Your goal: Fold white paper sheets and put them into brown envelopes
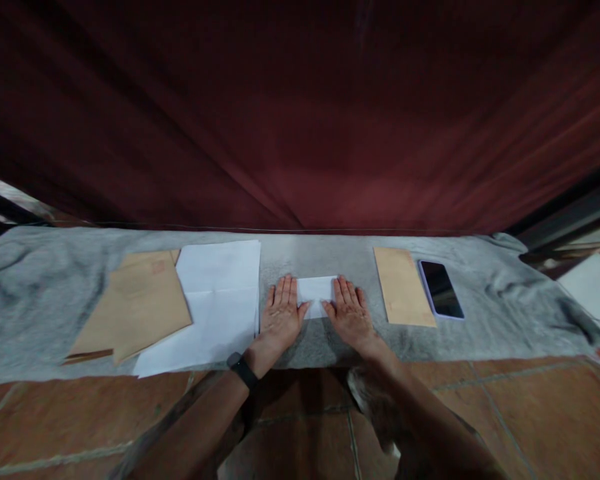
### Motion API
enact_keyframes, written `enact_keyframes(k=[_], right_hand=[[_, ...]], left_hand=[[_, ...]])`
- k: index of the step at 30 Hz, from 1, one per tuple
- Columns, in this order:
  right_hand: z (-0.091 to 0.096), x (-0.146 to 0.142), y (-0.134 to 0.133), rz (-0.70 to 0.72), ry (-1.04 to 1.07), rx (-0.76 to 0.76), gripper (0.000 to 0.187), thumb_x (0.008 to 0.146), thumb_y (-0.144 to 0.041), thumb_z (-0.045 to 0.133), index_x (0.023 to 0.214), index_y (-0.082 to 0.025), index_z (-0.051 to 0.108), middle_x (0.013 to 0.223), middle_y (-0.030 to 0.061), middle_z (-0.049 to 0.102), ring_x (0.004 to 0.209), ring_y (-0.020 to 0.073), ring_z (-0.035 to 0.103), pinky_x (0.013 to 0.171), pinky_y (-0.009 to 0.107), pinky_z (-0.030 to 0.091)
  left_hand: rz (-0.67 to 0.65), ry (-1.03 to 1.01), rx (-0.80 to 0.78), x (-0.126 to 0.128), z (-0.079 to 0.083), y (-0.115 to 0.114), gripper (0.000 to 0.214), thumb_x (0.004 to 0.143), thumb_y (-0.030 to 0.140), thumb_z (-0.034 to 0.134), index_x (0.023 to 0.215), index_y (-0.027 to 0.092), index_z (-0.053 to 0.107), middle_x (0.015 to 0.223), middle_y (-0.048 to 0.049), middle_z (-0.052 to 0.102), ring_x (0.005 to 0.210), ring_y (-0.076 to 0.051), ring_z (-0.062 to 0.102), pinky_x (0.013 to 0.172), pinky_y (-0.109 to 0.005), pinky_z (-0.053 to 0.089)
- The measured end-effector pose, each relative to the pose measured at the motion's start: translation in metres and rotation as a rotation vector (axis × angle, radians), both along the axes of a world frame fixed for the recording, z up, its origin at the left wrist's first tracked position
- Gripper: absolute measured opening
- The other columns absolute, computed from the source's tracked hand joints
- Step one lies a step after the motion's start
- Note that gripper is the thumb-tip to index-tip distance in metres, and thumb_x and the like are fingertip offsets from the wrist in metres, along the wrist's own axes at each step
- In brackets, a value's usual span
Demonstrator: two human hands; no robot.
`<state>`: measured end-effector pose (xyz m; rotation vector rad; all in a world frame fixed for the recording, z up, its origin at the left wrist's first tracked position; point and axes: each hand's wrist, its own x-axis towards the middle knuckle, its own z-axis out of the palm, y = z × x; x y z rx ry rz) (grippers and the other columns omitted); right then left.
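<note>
A small folded white sheet of paper (pixel 317 289) lies flat on the grey cloth (pixel 325 257) in front of me. My left hand (pixel 282 315) is laid flat over its left end, fingers stretched away from me and thumb pointing inward. Over the right end rests my right hand (pixel 351 313), also flat with the fingers extended. Both thumbs touch the near part of the paper, and the palms hide its two ends. A dark watch (pixel 243 371) is on my left wrist.
Large white sheets (pixel 223 293) with a crease lie left of my hands, partly under brown envelopes (pixel 153 300). To the right are another brown envelope (pixel 404 287) and a phone (pixel 441 289) in a lilac case. A dark red curtain (pixel 300 133) hangs behind the cloth.
</note>
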<state>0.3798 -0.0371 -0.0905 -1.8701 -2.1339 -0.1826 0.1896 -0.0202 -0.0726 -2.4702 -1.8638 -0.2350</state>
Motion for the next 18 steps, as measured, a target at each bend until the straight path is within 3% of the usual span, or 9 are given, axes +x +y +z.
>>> enact_keyframes(k=[12,18], right_hand=[[0.005,0.010,-0.002,-0.055,-0.015,-0.062,0.066,0.106,-0.049,0.034,0.157,-0.007,0.037,0.160,0.0185,0.040,0.144,0.0370,0.042,0.118,0.055,0.027],[0.004,0.018,-0.003,-0.060,-0.046,-0.064,0.060,0.106,-0.043,0.036,0.155,-0.011,0.042,0.160,0.0144,0.042,0.144,0.0358,0.042,0.118,0.054,0.027]], left_hand=[[0.024,-0.073,0.053,-0.005,-0.009,-0.001,0.065,0.104,0.041,0.035,0.155,0.000,0.036,0.162,-0.0219,0.034,0.153,-0.032,0.030,0.124,-0.052,0.028],[0.016,-0.075,0.056,-0.007,-0.009,-0.002,0.064,0.103,0.039,0.036,0.155,0.001,0.036,0.162,-0.0223,0.036,0.153,-0.032,0.030,0.124,-0.052,0.028]])
